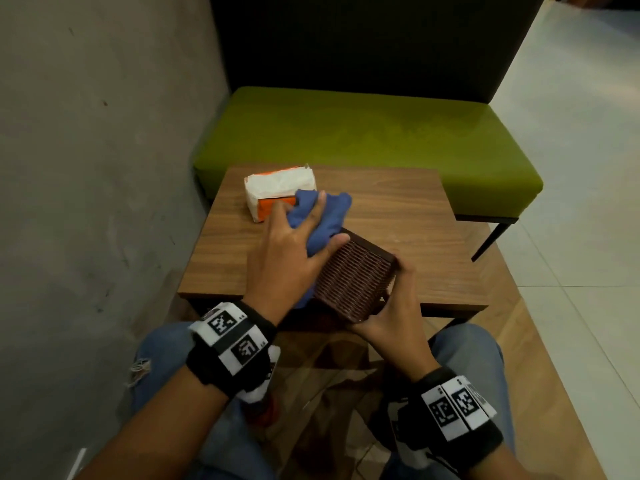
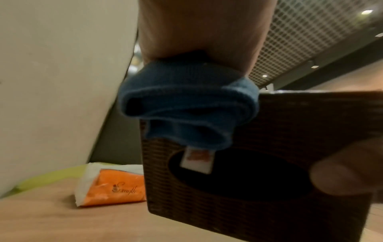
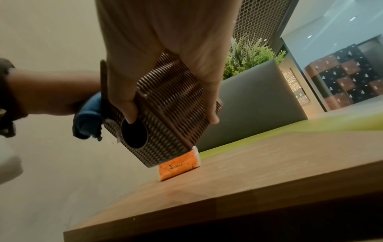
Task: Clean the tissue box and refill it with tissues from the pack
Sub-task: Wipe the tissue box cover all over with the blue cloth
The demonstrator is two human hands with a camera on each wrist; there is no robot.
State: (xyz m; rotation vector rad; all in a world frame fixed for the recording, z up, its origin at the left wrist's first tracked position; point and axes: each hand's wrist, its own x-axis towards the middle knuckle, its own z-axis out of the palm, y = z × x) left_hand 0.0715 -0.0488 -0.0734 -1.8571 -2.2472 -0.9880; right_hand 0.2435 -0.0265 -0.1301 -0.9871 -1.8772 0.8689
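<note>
A dark brown woven tissue box (image 1: pixel 353 282) is held tilted above the near edge of the wooden table (image 1: pixel 398 209). My right hand (image 1: pixel 391 313) grips it from the right and below, thumb at the rim of its oval opening (image 3: pixel 134 132). My left hand (image 1: pixel 294 244) presses a bunched blue cloth (image 1: pixel 325 216) against the box's left face, fingers spread over the cloth. From the left wrist view the cloth (image 2: pixel 186 106) covers the box's upper corner, its white label hanging over the opening (image 2: pixel 238 172). An orange and white tissue pack (image 1: pixel 277 195) lies at the table's far left.
A green cushioned bench (image 1: pixel 381 133) with a dark backrest stands behind the table. A grey concrete wall (image 1: pixel 104 133) runs along the left. Tiled floor lies to the right. My knees in blue jeans (image 1: pixel 162 351) sit under the table's near edge.
</note>
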